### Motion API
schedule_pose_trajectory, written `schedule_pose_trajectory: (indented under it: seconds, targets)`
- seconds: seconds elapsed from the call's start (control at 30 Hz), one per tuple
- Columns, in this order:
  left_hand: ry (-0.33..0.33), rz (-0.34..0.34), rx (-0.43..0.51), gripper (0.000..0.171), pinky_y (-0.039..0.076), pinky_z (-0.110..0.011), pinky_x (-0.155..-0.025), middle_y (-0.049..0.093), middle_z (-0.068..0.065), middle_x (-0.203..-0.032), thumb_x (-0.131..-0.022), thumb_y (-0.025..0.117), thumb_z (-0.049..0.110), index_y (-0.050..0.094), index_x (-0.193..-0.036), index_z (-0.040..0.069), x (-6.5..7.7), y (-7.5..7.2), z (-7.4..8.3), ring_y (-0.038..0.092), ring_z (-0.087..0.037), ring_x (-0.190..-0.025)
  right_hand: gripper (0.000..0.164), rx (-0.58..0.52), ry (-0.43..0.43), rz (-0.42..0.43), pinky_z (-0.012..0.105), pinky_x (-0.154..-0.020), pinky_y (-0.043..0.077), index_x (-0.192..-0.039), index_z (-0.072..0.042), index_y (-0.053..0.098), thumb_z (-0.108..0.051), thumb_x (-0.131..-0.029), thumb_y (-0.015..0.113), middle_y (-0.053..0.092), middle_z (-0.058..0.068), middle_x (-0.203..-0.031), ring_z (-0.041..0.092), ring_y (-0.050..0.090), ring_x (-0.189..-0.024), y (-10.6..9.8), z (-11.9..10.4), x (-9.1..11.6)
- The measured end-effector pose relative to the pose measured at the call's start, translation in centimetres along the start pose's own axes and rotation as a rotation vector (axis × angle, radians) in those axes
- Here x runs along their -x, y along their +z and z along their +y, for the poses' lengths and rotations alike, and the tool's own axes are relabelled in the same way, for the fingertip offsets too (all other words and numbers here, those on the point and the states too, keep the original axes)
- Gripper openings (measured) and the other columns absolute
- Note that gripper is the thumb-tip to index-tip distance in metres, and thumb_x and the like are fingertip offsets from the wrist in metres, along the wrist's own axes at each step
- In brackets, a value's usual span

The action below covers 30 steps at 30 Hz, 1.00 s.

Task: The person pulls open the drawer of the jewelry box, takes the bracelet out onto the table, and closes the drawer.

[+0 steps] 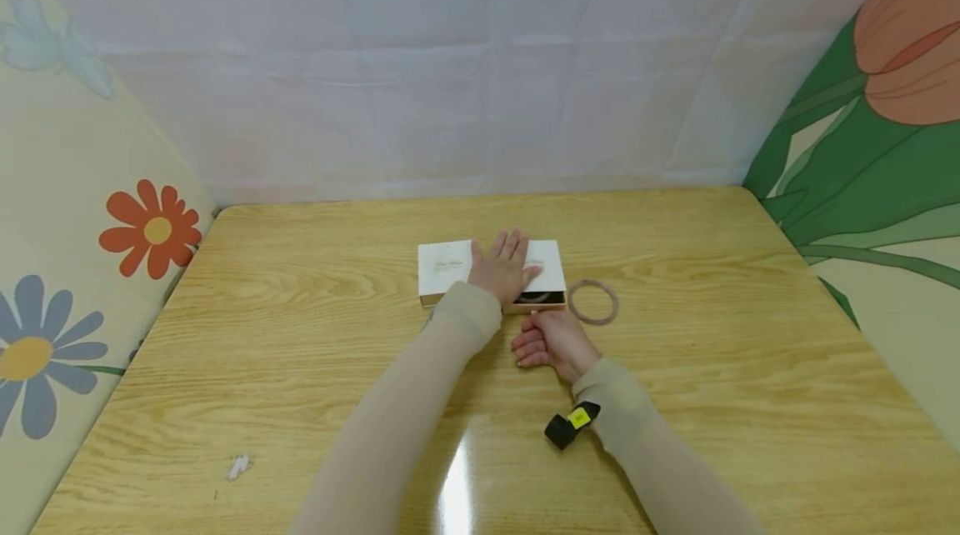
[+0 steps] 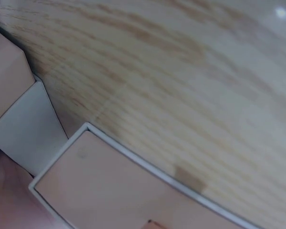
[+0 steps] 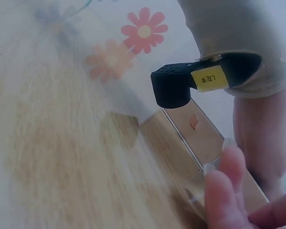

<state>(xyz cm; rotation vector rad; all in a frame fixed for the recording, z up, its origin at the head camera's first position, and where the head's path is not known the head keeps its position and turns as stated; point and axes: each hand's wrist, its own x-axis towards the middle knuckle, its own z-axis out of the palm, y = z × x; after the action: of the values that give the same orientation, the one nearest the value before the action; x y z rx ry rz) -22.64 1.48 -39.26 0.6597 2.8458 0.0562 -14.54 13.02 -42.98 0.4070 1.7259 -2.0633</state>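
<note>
A white-topped box (image 1: 442, 267) stands on the table, its pinkish front framed in white. The right drawer (image 1: 553, 307) is pulled partly out at the front, and part of a grey ring (image 1: 535, 297) shows in its dark inside. My left hand (image 1: 501, 271) lies flat on the box top, fingers spread. My right hand (image 1: 557, 343) is at the drawer's front with fingers bent and thumb on top; I cannot tell whether it pinches the drawer. The left drawer (image 3: 194, 121) is in, with a small orange tab (image 3: 194, 121).
A mauve bangle (image 1: 593, 302) lies on the table just right of the box. A white scrap (image 1: 239, 467) is at the front left. Pale cloth (image 1: 487, 85) hangs behind the wooden table (image 1: 300, 310), with flower-patterned panels at both sides. My right wrist wears a black camera (image 1: 562, 430).
</note>
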Motion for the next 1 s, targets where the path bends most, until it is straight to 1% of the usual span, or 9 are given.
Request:
schedule_pose_trajectory:
  seconds: [0.2,0.23,0.3,0.43,0.47,0.53,0.73,1.0]
  targets:
    - [-0.011,-0.025,0.007,0.066,0.003,-0.053,-0.116,-0.002,-0.002,-0.163,-0.104,0.016,0.051,0.003,-0.158,0.015,-0.4,0.23,-0.12,-0.004,-0.017,-0.148,0.028,0.005,-0.003,-0.001,0.026,-0.049,0.054,-0.094,0.004,0.052,-0.011,-0.106,0.031,0.065,0.007,-0.063,0.011,0.062,-0.049,-0.03,0.16,0.09]
    - [-0.006,-0.008,0.015,0.068,0.001,-0.054,-0.116,-0.003,-0.001,-0.163,-0.103,0.013,0.054,0.002,-0.158,0.016,-0.87,0.85,-0.35,-0.005,-0.017,-0.148,0.028,0.007,-0.003,-0.004,0.026,-0.049,0.054,-0.094,0.005,0.051,-0.011,-0.106,0.032,0.065,0.006,-0.064,0.01,0.061,-0.049,-0.05,0.18,0.1]
    - [-0.01,-0.008,0.019,0.068,0.0,-0.054,-0.116,-0.003,0.0,-0.163,-0.103,0.012,0.054,0.002,-0.158,0.016,-0.93,0.88,-0.38,-0.005,-0.016,-0.148,0.028,0.011,-0.002,-0.005,0.026,-0.049,0.054,-0.095,0.005,0.052,-0.011,-0.105,0.032,0.065,0.007,-0.064,0.011,0.062,-0.049,-0.07,0.23,0.1]
    - [-0.008,0.002,0.014,0.068,0.002,-0.054,-0.116,-0.002,-0.001,-0.163,-0.103,0.012,0.054,0.003,-0.158,0.015,-0.77,0.82,-0.31,-0.004,-0.017,-0.148,0.029,0.02,0.012,0.007,0.027,-0.049,0.054,-0.094,0.004,0.052,-0.012,-0.106,0.031,0.065,0.007,-0.064,0.011,0.061,-0.049,-0.08,0.27,0.17]
    - [-0.012,-0.015,0.004,0.066,0.004,-0.053,-0.116,-0.001,-0.001,-0.163,-0.104,0.015,0.051,0.005,-0.158,0.014,-0.27,0.2,-0.07,-0.002,-0.017,-0.148,0.029,0.023,0.013,0.008,0.027,-0.049,0.054,-0.094,0.004,0.052,-0.012,-0.106,0.03,0.065,0.007,-0.064,0.011,0.061,-0.049,-0.06,0.27,0.22]
    - [-0.006,-0.009,-0.002,0.065,0.005,-0.054,-0.116,0.0,-0.002,-0.163,-0.105,0.016,0.05,0.006,-0.158,0.014,-0.07,0.09,-0.01,-0.001,-0.018,-0.148,0.03,0.026,0.016,0.012,0.027,-0.049,0.054,-0.094,0.004,0.052,-0.013,-0.106,0.03,0.065,0.007,-0.064,0.011,0.061,-0.049,-0.01,0.26,0.31]
    - [0.001,0.007,-0.01,0.066,0.007,-0.056,-0.115,0.002,-0.003,-0.163,-0.104,0.017,0.051,0.008,-0.158,0.013,0.0,0.05,-0.02,0.002,-0.02,-0.149,0.029,0.034,0.013,0.005,0.027,-0.049,0.054,-0.095,0.005,0.051,-0.013,-0.106,0.03,0.065,0.007,-0.063,0.011,0.061,-0.049,-0.01,0.36,0.48]
    - [-0.001,0.001,-0.004,0.066,0.006,-0.055,-0.116,0.002,-0.003,-0.163,-0.104,0.017,0.051,0.007,-0.158,0.013,-0.02,0.08,-0.06,0.001,-0.019,-0.148,0.03,0.033,0.013,0.007,0.026,-0.048,0.053,-0.094,0.005,0.051,-0.013,-0.106,0.03,0.065,0.007,-0.063,0.01,0.061,-0.048,-0.03,0.47,0.5]
